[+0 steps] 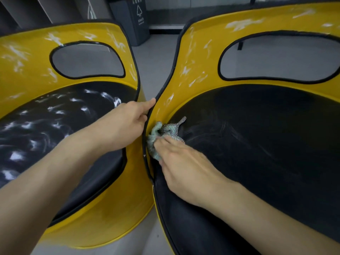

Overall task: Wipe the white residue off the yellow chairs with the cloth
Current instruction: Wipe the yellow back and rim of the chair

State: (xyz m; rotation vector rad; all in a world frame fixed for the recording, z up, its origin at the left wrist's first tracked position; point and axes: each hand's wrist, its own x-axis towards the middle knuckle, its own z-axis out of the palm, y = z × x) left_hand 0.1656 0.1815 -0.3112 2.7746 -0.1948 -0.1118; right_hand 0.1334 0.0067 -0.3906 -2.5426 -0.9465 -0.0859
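Note:
Two yellow tub chairs with black seats stand side by side. The left chair (27, 70) has white smears on its backrest and many on its seat. On the right chair (202, 30) white streaks mark the yellow backrest, and the seat shows faint swirl marks. My left hand (128, 122) grips the black-trimmed left edge of the right chair. My right hand (176, 162) presses a crumpled teal and checkered cloth (163, 133) against the yellow inner wall, just beside that edge where wall meets seat.
A dark grey waste bin (134, 17) stands on the grey floor behind the gap between the chairs. Pale shelving or panels (27, 10) rise at the far left. A narrow strip of floor (149, 70) separates the two chairs.

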